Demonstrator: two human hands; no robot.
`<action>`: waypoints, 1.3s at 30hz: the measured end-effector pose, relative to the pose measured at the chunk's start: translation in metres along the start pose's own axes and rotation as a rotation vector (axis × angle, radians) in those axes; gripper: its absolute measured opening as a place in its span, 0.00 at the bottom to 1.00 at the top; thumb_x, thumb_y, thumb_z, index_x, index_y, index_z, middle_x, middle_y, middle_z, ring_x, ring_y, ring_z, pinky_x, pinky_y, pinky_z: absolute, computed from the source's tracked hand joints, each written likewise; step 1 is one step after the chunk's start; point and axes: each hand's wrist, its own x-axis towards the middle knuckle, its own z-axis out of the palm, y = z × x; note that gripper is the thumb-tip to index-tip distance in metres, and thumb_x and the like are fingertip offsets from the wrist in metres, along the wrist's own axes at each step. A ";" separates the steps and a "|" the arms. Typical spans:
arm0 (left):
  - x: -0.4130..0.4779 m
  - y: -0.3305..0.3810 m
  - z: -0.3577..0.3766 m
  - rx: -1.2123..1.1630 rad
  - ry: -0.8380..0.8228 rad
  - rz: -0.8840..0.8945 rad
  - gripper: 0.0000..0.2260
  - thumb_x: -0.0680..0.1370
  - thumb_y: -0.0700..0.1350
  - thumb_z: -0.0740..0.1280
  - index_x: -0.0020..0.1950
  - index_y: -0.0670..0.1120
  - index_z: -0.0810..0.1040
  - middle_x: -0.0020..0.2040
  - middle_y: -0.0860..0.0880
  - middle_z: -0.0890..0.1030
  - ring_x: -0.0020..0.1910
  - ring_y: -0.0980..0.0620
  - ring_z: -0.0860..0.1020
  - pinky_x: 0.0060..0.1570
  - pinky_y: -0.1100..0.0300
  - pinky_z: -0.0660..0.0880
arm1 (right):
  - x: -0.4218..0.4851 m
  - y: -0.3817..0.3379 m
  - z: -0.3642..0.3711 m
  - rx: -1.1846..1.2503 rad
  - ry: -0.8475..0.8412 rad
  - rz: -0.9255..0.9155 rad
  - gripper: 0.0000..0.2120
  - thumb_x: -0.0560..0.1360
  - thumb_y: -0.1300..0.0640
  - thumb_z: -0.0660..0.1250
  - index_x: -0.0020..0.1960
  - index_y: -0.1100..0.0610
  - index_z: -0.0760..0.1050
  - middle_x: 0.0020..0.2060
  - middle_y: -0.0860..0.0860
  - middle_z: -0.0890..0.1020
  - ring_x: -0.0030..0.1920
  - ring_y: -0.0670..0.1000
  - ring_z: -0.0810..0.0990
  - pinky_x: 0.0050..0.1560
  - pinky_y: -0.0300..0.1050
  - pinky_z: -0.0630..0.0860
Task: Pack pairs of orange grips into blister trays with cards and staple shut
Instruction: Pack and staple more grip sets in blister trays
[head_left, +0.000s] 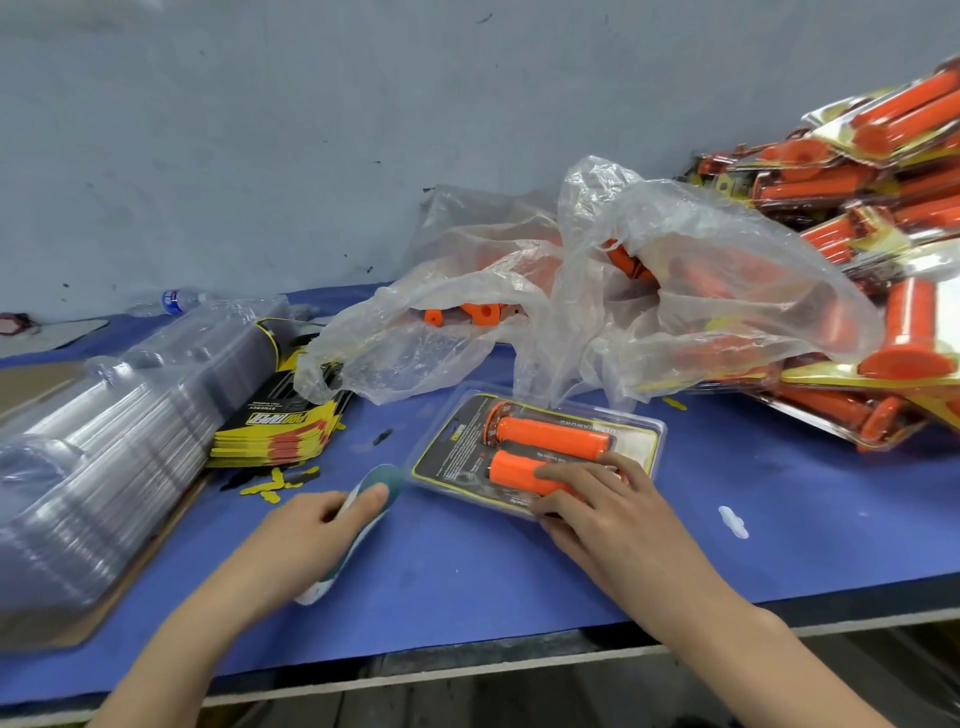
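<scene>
Finished packs (857, 197) fill the upper right. Our flat right grip (597, 499) presses the centre tray (658, 431), card (457, 447) and two orange handles (550, 436) inside. Our left grip (311, 525) clasps the stapler (385, 475); stapling remains.

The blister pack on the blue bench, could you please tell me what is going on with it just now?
A person's right hand presses on a blister pack holding a card and two orange grips. The left hand grips a teal tool, probably the stapler, beside it. Staples cannot be seen. Clear trays and cards are stacked at the left; a bag of loose grips lies behind, finished packs at the right.
</scene>
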 end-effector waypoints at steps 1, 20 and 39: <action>0.006 -0.008 0.000 0.076 0.042 0.038 0.34 0.67 0.76 0.53 0.46 0.48 0.79 0.40 0.43 0.79 0.39 0.47 0.78 0.38 0.57 0.66 | 0.000 -0.001 0.000 0.011 -0.010 0.016 0.03 0.72 0.54 0.74 0.45 0.50 0.81 0.54 0.47 0.83 0.54 0.50 0.82 0.59 0.53 0.75; -0.021 0.063 0.063 -0.732 -0.248 -0.086 0.08 0.83 0.43 0.62 0.49 0.39 0.77 0.33 0.46 0.81 0.29 0.52 0.79 0.32 0.59 0.76 | 0.009 -0.081 -0.022 0.116 -0.004 0.161 0.15 0.73 0.44 0.62 0.52 0.47 0.82 0.50 0.43 0.82 0.49 0.50 0.81 0.51 0.47 0.73; 0.049 0.062 0.009 0.334 -0.132 0.413 0.15 0.84 0.47 0.60 0.70 0.56 0.74 0.59 0.55 0.79 0.61 0.53 0.76 0.58 0.64 0.71 | -0.009 -0.006 -0.011 0.096 0.001 -0.151 0.02 0.79 0.53 0.66 0.50 0.47 0.77 0.50 0.48 0.77 0.52 0.53 0.76 0.56 0.46 0.72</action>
